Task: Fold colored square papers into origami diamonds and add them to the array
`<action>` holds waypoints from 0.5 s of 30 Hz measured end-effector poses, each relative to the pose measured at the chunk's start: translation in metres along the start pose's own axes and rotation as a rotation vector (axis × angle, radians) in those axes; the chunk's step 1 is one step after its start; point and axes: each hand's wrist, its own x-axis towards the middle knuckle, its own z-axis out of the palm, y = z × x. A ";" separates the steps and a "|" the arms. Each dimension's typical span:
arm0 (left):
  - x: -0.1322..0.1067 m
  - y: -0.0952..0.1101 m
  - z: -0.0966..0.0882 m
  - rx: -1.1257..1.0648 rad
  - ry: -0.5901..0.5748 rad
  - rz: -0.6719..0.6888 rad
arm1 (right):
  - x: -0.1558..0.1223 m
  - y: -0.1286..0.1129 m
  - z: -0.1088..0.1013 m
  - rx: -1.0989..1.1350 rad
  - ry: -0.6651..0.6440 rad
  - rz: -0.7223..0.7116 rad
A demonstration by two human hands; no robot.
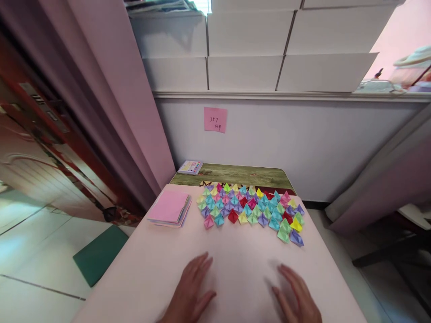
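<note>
Evidently, in the head view, two hands sit released, fingers loosely spread: left hand (191, 287) and right hand (298, 296), over the near part of one smooth, pale table (240, 264). Several dozen creased, pointed paper pieces (252, 203) cluster far middle to right; one squarish stack of flat paper sheets (170, 206) lies far left.

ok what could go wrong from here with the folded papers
The small folded papers sit crowded together, so a sweep of the right hand might scatter them. The paper stack lies uneven near the left edge of the table, so a bump from the left hand could send it sliding off.
</note>
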 end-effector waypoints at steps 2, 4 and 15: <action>0.023 -0.008 0.007 0.033 -0.004 -0.168 | 0.035 0.004 -0.009 -0.125 0.065 0.138; 0.051 -0.012 0.014 0.052 0.031 -0.288 | 0.067 0.008 -0.010 -0.209 0.112 0.218; 0.120 -0.019 0.029 0.135 -0.028 -0.516 | 0.099 0.008 -0.022 -0.239 -0.057 0.409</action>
